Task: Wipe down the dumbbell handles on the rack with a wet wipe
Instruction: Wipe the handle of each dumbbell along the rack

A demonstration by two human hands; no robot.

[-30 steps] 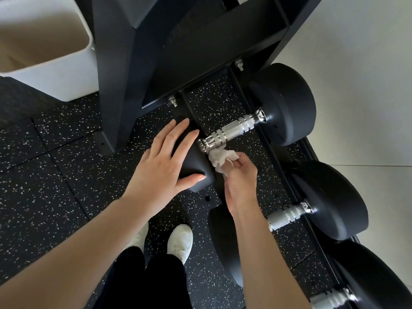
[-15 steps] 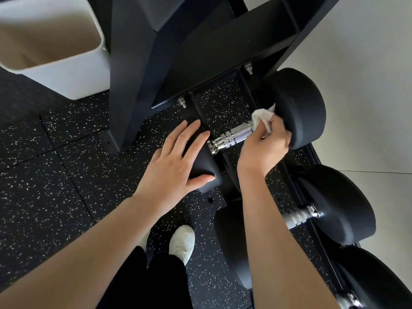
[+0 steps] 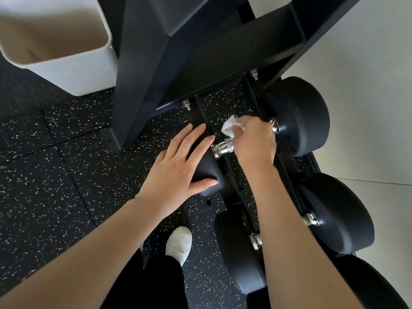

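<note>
Dumbbell handle, knurled chrome, on the lowest tier of a black steel rack, mid-wipe. Right hand curled over the bar's middle, fingers closed round the handle with a crumpled white wet wipe bunched at the knuckles and poking out on the far side. Left hand spread flat, fingers straight, pressing on the near rubber head to steady it, gripping nothing. Far head round, matte, smooth-faced, resting against the rack's rail beside a pale tiled wall. Likely hazards: thin wipe snagging or shredding on the sharp knurling; round heads rolling in the cradle if the bracing palm lifts; damp chrome turning slick under the fingers; bunched wipe missing the collar ends by the heads. Second dumbbell close alongside, its bar mostly hidden behind the forearm, apparently awaiting a turn. Speckled rubber floor tiles below, a white plastic bin near the rack's foot, a white shoe at the bottom edge.
</note>
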